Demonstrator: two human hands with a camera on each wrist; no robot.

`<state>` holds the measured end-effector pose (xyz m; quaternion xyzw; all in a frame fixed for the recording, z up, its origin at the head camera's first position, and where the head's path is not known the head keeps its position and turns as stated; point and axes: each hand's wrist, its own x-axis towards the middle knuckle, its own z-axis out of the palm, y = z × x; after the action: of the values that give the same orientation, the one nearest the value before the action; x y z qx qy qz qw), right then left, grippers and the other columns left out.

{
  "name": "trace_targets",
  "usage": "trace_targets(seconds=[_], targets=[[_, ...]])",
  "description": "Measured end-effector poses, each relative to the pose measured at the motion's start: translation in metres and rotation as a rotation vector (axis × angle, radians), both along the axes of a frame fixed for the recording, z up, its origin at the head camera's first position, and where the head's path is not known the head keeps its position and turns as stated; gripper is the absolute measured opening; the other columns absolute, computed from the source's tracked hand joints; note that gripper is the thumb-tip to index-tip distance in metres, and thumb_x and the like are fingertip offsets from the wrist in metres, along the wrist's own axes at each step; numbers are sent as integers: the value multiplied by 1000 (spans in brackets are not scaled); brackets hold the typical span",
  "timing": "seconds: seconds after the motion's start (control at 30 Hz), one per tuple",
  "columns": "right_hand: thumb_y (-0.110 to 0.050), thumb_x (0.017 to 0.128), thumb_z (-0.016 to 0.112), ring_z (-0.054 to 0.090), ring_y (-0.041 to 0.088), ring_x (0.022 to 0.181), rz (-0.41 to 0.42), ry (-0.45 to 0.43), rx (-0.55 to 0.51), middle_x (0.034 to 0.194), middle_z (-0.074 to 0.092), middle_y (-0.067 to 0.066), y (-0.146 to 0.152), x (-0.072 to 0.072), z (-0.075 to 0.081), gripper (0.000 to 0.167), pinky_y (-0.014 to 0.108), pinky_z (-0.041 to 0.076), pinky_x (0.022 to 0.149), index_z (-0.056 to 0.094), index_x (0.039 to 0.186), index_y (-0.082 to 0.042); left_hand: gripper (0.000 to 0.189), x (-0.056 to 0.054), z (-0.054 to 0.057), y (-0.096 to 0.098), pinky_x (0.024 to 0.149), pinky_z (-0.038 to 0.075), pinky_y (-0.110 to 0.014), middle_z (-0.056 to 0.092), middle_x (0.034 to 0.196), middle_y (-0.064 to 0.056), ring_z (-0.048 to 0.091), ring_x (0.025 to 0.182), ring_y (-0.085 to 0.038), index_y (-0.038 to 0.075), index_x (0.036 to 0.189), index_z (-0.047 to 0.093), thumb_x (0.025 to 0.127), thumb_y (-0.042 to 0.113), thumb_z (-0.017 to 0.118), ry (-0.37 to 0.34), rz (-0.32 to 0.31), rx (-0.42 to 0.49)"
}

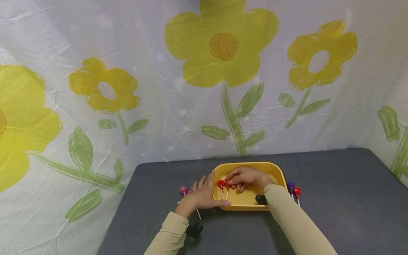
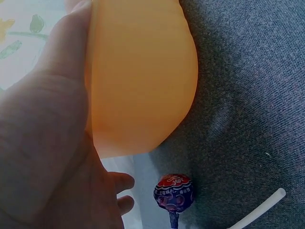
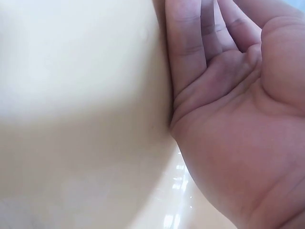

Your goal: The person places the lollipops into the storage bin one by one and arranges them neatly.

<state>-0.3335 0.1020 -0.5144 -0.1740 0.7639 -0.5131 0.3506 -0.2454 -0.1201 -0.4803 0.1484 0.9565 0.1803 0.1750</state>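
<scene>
A yellow plastic bin [image 1: 250, 208] stands on the dark table. Two red lollipops lie at its left end, the left one [image 1: 221, 182] beside the other lollipop [image 1: 227, 193]. My right hand [image 1: 247, 177] reaches inside and pinches that second lollipop near its candy head. In the right wrist view, the right palm [image 3: 233, 133] lies close to the bin's pale inner surface, and the fingertips are out of frame. My left hand [image 1: 203, 194] rests on the bin's left rim, fingers extended and thumb along the front edge. The left wrist view shows the bin's outer wall [image 2: 143, 71] against that hand.
Left of the bin, partly behind the left hand, lie several lollipops, one with a pink head [image 1: 183, 190]. A purple lollipop [image 1: 291, 185] and a red lollipop [image 1: 297, 192] lie right of it. A flower-printed curtain [image 1: 175, 117] hangs behind the table [image 1: 338, 213].
</scene>
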Motion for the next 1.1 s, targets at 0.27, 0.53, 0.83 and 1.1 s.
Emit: trace_targets(seconds=[0.27, 0.53, 0.83, 1.1], targets=[[-17, 100, 59, 61, 6, 55, 4, 7, 3, 78, 63, 0, 0, -5, -6, 31, 22, 57, 58, 64, 126, -2, 131, -1, 0, 0, 121, 12, -64, 17, 166, -17, 12, 154, -40, 11, 160, -7, 74, 79, 64, 4, 0, 4], [-16, 100, 58, 61, 6, 56, 11, -4, -5, 79, 63, 0, 1, -5, -5, 32, 22, 57, 59, 63, 128, -2, 131, -1, -1, 0, 121, 12, -64, 18, 166, -17, 14, 154, -40, 11, 160, -6, 74, 79, 64, 10, -1, 3], [-18, 101, 56, 60, 7, 55, -7, 5, -7, 78, 63, 1, 1, -6, -6, 32, 23, 57, 58, 63, 129, -4, 130, -2, -1, -1, 121, 12, -65, 17, 166, -16, 13, 154, -40, 12, 160, -8, 74, 79, 64, 11, -1, 13], [-16, 102, 55, 59, 6, 53, 5, 9, -1, 78, 64, 0, 0, -4, -6, 34, 22, 56, 57, 63, 132, -5, 131, 0, -1, -1, 121, 12, -65, 17, 166, -17, 13, 154, -41, 10, 160, -6, 74, 79, 64, 7, -3, 8]])
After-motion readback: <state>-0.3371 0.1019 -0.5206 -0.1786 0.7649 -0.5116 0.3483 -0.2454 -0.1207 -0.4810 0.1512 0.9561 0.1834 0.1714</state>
